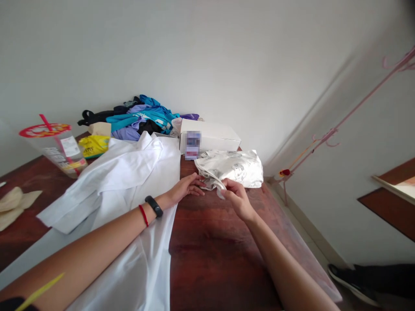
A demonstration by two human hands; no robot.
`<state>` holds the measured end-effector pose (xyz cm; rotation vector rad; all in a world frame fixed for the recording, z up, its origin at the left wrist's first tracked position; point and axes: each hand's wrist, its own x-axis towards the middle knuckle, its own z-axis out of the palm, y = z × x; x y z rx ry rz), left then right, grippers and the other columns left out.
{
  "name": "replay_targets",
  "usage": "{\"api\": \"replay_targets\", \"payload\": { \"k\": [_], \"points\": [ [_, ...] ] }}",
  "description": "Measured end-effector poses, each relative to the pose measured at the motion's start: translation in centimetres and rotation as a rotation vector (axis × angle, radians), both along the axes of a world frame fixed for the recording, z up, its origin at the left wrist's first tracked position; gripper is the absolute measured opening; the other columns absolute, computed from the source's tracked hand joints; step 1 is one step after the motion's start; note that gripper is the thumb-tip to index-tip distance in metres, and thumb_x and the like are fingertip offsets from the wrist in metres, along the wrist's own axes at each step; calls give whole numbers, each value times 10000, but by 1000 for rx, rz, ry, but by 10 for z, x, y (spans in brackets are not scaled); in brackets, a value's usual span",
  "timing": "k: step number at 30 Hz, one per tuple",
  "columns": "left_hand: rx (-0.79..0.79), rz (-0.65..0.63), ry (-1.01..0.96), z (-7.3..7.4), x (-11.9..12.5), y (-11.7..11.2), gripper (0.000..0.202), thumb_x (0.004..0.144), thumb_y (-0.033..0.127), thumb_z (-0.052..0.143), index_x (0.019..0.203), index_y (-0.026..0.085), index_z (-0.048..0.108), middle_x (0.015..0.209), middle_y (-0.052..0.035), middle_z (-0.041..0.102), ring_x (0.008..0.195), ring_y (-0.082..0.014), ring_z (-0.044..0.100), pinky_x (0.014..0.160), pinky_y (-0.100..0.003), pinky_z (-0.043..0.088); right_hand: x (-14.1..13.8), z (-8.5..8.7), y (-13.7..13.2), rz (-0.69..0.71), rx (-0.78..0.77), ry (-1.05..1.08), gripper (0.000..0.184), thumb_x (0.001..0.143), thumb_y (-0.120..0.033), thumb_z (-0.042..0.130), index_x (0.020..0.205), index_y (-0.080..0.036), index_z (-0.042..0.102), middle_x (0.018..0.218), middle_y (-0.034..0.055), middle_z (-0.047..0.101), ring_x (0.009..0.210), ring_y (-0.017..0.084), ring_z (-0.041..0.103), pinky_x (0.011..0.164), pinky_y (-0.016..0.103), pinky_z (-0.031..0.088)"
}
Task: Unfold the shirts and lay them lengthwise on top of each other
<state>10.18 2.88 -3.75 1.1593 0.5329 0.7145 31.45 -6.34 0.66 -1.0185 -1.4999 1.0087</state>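
Patterned cloth [241, 166]: lies on the right half of the table, just in front of the white box; its body looks already gathered into a compact bundle, while its near left side seems unsettled.
Dark wooden table [214, 263]: carries everything in hand, bare in front of the bundle.
White garment [129, 177]: stretched lengthwise under the left forearm, rumpled at its far end; neither hand holds it, and it appears not to be part of the current handling.
Clothes pile [149, 114]: heaped loosely against the wall, unfolded, out of both hands' reach.
White box [212, 134]: behind the bundle, untouched.
Left hand [183, 188]: fingers loosely extended, tips at the bundle's left edge; firm contact I cannot tell.
Right hand [239, 201]: thumb and fingers pinched on the cloth.
Pinched edge: raised, not lying flat; judged unfinished.
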Motion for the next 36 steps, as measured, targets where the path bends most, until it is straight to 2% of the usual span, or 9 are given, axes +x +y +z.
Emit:
{"api": "replay_targets", "payload": {
  "k": [3, 5, 7, 10, 14, 19, 30, 36],
  "points": [
    [-11, 11, -53, 4, 0, -3, 706, 908, 772, 564, 1194, 137, 684, 1133, -135, 759, 985, -271, 727, 874, -370, 554, -15, -6, -6, 279, -147, -36, 271, 854, -396, 696, 755, -182, 561, 676, -22, 529, 628, 123, 430, 618, 264, 332],
    [37, 34, -37, 7, -2, -6, 670, 917, 703, 618, 1259, 131, 681, 1210, -137, 750, 1131, -305, 688, 958, -389, 533, -24, -12, -8, 427, -238, -135, 259, 860, -366, 707, 753, -176, 568, 676, -23, 541, 627, 120, 437, 613, 261, 323],
    [110, 55, 27, 10, -4, -8, 626, 891, 569, 731, 1321, 120, 660, 1301, -144, 721, 1228, -332, 643, 1033, -406, 499, -31, -16, -10, 480, -264, -226, 263, 873, -344, 714, 740, -173, 564, 673, -28, 535, 622, 113, 419, 603, 258, 305],
    [157, 95, 128, 8, -6, -8, 642, 836, 459, 798, 1340, 93, 644, 1333, -165, 706, 1232, -356, 641, 1049, -438, 496, -35, -15, -11, 466, -254, -236, 282, 905, -361, 708, 750, -168, 574, 695, -18, 567, 645, 117, 450, 632, 259, 331],
    [161, 110, 163, 3, -4, -5, 621, 838, 465, 776, 1317, 88, 655, 1316, -158, 717, 1234, -360, 647, 1075, -462, 489, -34, -12, -11, 476, -306, -161, 303, 909, -419, 724, 804, -156, 616, 731, 13, 632, 678, 142, 551, 671, 270, 396],
    [171, 121, 173, 0, -3, -3, 607, 814, 475, 790, 1276, 95, 682, 1288, -145, 734, 1235, -365, 648, 1081, -462, 488, -34, -16, -10, 474, -339, -128, 276, 900, -406, 734, 888, -138, 669, 779, 27, 652, 679, 140, 586, 675, 273, 427],
    [201, 122, 191, 2, -4, -5, 603, 821, 500, 780, 1269, 105, 692, 1286, -142, 734, 1195, -337, 666, 1059, -418, 499, -32, -21, -9, 460, -346, -121, 294, 906, -415, 747, 962, -131, 696, 777, 23, 668, 667, 129, 606, 673, 264, 437],
    [205, 126, 196, 4, -5, -8, 571, 845, 483, 765, 1269, 107, 692, 1295, -142, 730, 1209, -346, 653, 1063, -416, 489, -31, -24, -8, 448, -376, -142, 315, 920, -444, 723, 983, -136, 704, 701, -9, 635, 533, 88, 518, 530, 226, 365]
  ]
}}
